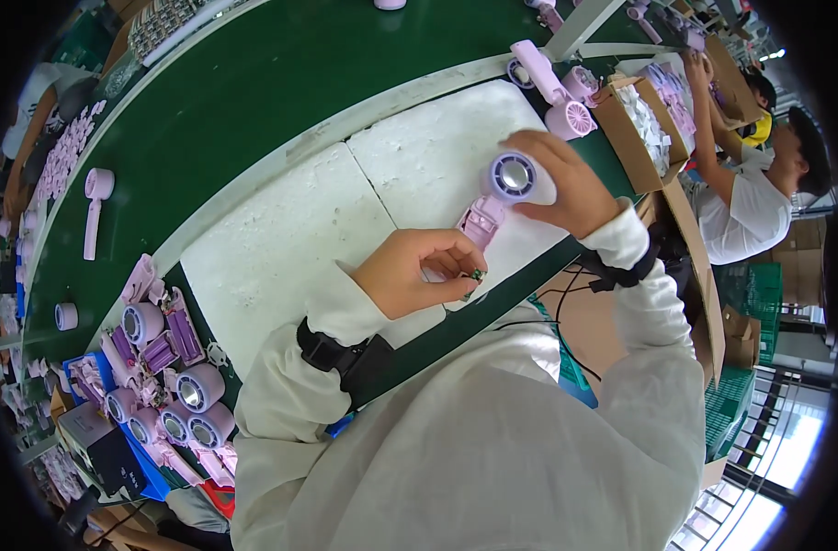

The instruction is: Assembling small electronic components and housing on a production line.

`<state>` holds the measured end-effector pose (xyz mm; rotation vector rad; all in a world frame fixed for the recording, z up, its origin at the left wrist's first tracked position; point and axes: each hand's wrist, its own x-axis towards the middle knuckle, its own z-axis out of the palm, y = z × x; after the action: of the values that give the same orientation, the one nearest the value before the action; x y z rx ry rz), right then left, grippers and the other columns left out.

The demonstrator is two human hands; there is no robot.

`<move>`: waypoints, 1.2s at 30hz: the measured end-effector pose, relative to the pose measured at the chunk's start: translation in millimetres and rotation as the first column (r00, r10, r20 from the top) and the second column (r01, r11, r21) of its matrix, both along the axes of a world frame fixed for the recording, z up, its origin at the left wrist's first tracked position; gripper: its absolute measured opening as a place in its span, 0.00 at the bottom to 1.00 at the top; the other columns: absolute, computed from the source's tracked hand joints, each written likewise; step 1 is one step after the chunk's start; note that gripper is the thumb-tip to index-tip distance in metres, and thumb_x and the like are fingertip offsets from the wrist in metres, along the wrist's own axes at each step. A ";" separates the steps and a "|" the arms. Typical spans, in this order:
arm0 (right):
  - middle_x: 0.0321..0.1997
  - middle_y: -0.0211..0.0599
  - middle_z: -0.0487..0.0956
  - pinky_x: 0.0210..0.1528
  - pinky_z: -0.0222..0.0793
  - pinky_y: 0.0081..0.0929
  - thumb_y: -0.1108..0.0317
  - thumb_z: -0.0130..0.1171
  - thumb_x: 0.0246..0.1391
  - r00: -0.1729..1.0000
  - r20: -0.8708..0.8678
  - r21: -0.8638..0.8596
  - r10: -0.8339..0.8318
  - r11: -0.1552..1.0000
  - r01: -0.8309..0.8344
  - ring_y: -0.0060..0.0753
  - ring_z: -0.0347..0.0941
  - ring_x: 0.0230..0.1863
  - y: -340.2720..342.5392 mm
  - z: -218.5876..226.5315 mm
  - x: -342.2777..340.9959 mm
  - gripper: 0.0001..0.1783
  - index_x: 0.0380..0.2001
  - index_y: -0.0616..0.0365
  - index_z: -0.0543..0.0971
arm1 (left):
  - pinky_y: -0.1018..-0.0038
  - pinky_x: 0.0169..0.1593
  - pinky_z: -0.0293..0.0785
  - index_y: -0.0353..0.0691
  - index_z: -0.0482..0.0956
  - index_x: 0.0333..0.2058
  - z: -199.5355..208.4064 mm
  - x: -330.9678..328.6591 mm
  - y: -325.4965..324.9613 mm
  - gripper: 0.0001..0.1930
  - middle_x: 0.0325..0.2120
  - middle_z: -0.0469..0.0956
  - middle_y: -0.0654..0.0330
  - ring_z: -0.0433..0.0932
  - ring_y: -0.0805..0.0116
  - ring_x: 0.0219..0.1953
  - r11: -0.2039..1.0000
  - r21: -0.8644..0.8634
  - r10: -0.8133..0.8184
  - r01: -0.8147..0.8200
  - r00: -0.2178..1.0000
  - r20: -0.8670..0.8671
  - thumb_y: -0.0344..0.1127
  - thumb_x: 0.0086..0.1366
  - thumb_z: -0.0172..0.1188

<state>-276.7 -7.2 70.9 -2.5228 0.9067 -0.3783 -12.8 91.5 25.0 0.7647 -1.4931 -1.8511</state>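
Observation:
A lilac handheld fan [481,220] lies on the white foam boards [290,220], its round head [513,176] toward the upper right and its hollow handle part open toward me. My right hand [571,184] curves around the head, with thumb below and fingers above it. Just below the handle, my left hand [419,271] pinches a small green circuit board [475,275] between thumb and fingertips. The board's far side is hidden by the fingers. Whether thin wires join it to the fan, I cannot tell.
Several fan heads and handle shells [175,395] crowd the left, by a blue tray [148,473]. Assembled lilac fans [552,87] lie beyond the boards, beside a cardboard box [630,138] of white pieces. A green conveyor [254,119] curves behind. A co-worker [745,193] sits at right.

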 end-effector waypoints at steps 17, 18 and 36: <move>0.26 0.39 0.82 0.30 0.73 0.33 0.70 0.62 0.53 0.990 -0.107 -0.203 0.090 0.973 -0.110 0.42 0.80 0.27 29.7 -17.3 45.5 0.11 0.41 0.54 0.83 | 0.74 0.48 0.77 0.35 0.79 0.42 -13.4 -3.8 -0.8 0.09 0.34 0.81 0.62 0.81 0.74 0.38 0.993 -0.117 0.022 -0.021 1.000 0.004 0.26 0.63 0.64; 0.26 0.39 0.82 0.30 0.73 0.33 0.70 0.62 0.53 0.989 -0.088 -0.236 0.115 0.963 -0.132 0.42 0.80 0.27 32.0 -20.5 45.5 0.11 0.41 0.54 0.83 | 0.74 0.48 0.77 0.36 0.79 0.43 -12.1 -3.7 1.7 0.09 0.35 0.82 0.62 0.81 0.74 0.39 0.996 -0.090 -0.028 0.028 1.000 -0.002 0.27 0.65 0.64; 0.23 0.39 0.81 0.28 0.75 0.36 0.61 0.63 0.56 0.963 0.199 -0.182 -0.184 0.958 0.221 0.44 0.79 0.24 45.2 -34.3 73.1 0.08 0.33 0.51 0.85 | 0.72 0.48 0.81 0.30 0.76 0.50 -26.5 12.2 -17.2 0.14 0.44 0.79 0.56 0.82 0.68 0.43 0.799 0.093 0.601 -0.594 0.796 -0.075 0.25 0.67 0.61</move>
<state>-203.6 38.0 36.5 -2.5283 1.1080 -0.7879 -0.6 74.3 -1.4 1.0189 -0.9670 -1.4234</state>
